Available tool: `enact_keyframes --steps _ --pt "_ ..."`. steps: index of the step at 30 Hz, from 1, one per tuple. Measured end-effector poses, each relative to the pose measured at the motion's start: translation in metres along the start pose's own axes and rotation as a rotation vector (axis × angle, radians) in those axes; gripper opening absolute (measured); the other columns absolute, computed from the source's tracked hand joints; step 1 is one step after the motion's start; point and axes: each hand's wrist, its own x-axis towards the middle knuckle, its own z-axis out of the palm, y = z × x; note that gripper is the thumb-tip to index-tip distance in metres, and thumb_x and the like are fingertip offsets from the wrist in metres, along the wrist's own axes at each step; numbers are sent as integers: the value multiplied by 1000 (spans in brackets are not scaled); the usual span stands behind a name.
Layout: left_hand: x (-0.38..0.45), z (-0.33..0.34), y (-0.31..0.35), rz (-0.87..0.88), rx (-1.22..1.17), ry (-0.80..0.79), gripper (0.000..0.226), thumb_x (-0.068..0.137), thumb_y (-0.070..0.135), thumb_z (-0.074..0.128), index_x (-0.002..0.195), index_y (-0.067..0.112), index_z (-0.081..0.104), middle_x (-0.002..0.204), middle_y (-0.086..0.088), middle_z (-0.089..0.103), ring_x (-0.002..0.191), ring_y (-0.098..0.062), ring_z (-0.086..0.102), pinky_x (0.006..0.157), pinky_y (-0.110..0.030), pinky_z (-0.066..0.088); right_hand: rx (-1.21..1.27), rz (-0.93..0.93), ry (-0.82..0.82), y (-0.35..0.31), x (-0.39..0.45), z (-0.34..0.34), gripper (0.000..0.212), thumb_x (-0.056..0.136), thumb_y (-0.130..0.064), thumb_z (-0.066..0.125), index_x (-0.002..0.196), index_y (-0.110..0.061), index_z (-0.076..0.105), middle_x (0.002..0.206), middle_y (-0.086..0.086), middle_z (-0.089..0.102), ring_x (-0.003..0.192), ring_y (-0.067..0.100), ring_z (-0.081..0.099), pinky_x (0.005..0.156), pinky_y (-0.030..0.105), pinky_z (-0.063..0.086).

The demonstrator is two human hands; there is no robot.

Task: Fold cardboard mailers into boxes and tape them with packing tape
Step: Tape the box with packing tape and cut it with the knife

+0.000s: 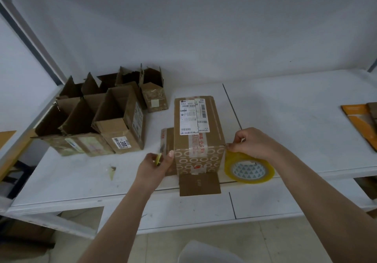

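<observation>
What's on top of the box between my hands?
On the box lie white shipping labels with barcodes and a printed tape strip running down its near face. Nothing else sits on it. Its inside is hidden, as the top is closed.

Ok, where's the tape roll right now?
The tape roll stands at the table's near edge, beside the box's right side, under the right hand.
</observation>
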Motion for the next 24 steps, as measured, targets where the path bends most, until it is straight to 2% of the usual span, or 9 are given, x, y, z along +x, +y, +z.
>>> enact_keyframes --steps 5,9,12,14,16,18,20,22,24 --pt "-7 28 -13 46 -65 -20 41 97 49 39 96 12 56 85 -3 66 81 -19 63 66 -28 46 19 4 -9 -1 0 2 33 77 -59 68 77 -27 64 80 -6 66 75 14 66 81 43 56" --pt "-6 31 -29 60 35 -25 40 96 50 42 97 12 56 87 -5 64 86 -26 61 70 -31 45 22 20 -10 0 0 2 34 78 -60 67 79 -27 64 82 -5 66 76 15 66 81 43 56" --pt "-4 17 -37 34 86 54 44 91 53 53 97 9 54 84 -5 61 81 -26 60 68 -33 44 28 11 0 3 -1 1 32 78 -59 67 77 -27 63 81 -5 66 76 15 66 80 42 56" --pt "0 -2 -23 53 -20 112 43 93 53 49 96 10 50 82 -7 58 74 -26 55 69 -37 45 30 7 1 5 -1 0 32 78 -59 67 77 -28 63 80 -6 66 74 13 66 78 40 56" --pt "1 -22 9 192 -144 96 34 99 48 39 91 16 45 76 -3 50 66 -22 47 64 -39 41 26 5 -7 5 -1 -1 31 78 -59 67 76 -28 63 80 -7 65 75 13 66 79 40 57" --pt "-6 -38 52 403 -128 0 34 100 47 33 84 21 47 66 8 48 55 -9 45 55 -32 41 25 6 -8 5 -1 -2 31 78 -59 67 76 -28 63 81 -7 65 76 12 65 80 42 56" --pt "-16 -41 94 570 -59 -173 41 98 50 31 84 22 57 63 12 53 54 -2 49 53 -20 44 34 7 -7 3 -1 -2 32 77 -58 68 77 -27 64 80 -7 65 75 11 65 81 42 56" --pt "-19 -28 126 618 -44 -382 42 101 45 34 87 18 62 64 9 57 55 -6 56 53 -17 47 36 6 -12 1 -2 -2 33 76 -58 68 77 -26 64 79 -6 67 75 12 65 81 43 56" --pt "-18 -4 148 581 -28 -535 41 103 39 36 86 14 63 61 5 60 54 -11 59 51 -19 49 48 5 -10 -2 -3 -2 34 75 -58 69 75 -25 65 78 -6 67 75 13 66 82 44 55"
